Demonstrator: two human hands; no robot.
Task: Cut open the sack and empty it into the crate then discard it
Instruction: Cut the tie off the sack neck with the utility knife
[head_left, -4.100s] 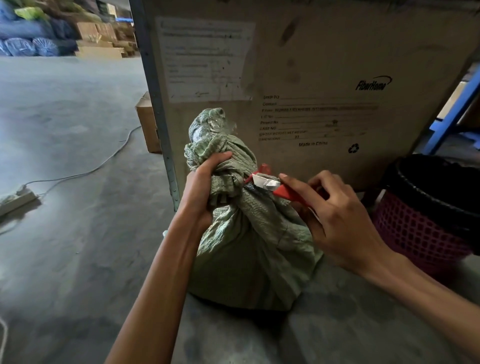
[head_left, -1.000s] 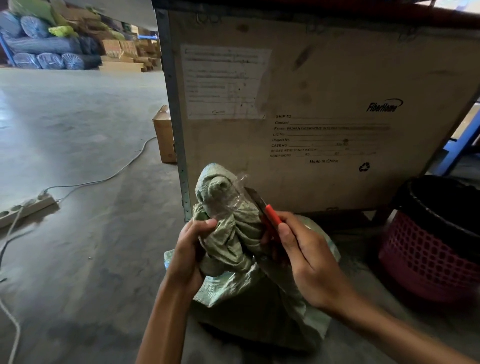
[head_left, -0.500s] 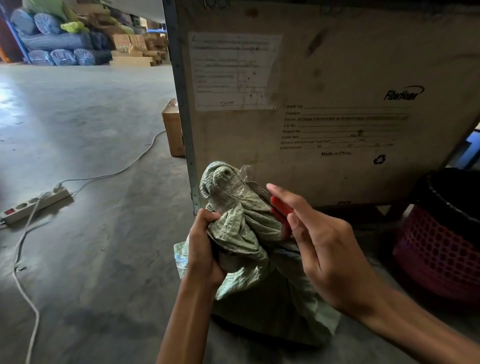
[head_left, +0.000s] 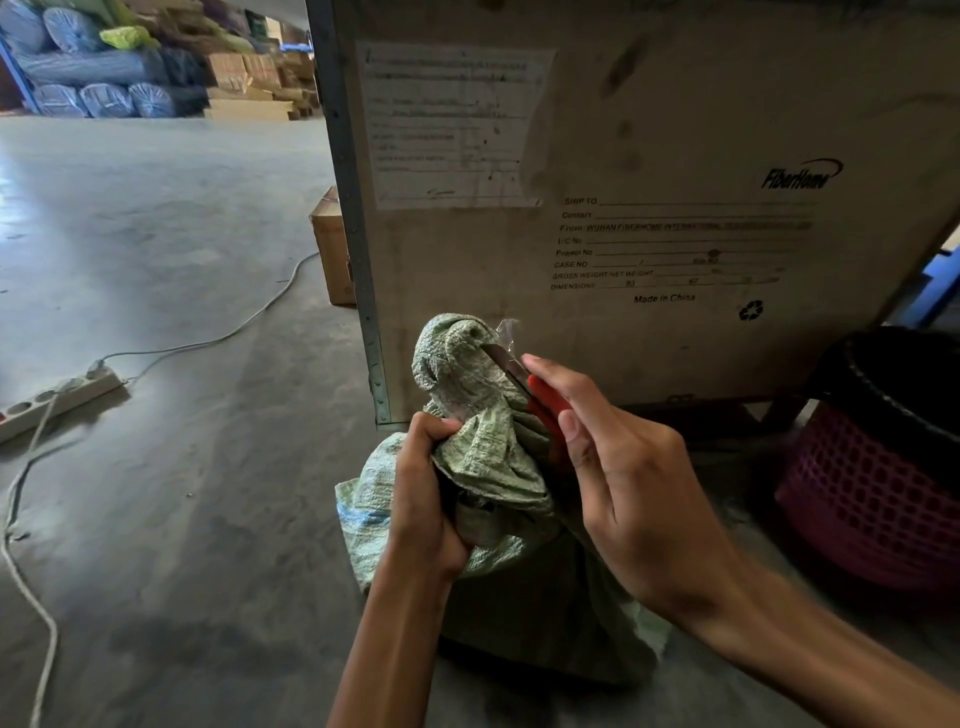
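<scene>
A green woven sack stands on the concrete floor in front of a large wooden crate. Its neck is twisted and bound into a knob with clear tape at the top. My left hand grips the bunched neck just below that knob. My right hand holds a red-handled knife, and the blade lies against the right side of the knob. What is inside the sack is hidden.
A pink mesh basket with a black liner stands at the right. A power strip and its cable lie on the floor at the left. A cardboard box sits behind the crate's corner. Wrapped rolls are stacked far back left.
Over the last second the blade has slid higher up the knob of the sack, and my left hand has tightened lower on the neck. Four seconds ago the knife was at the neck's middle.
</scene>
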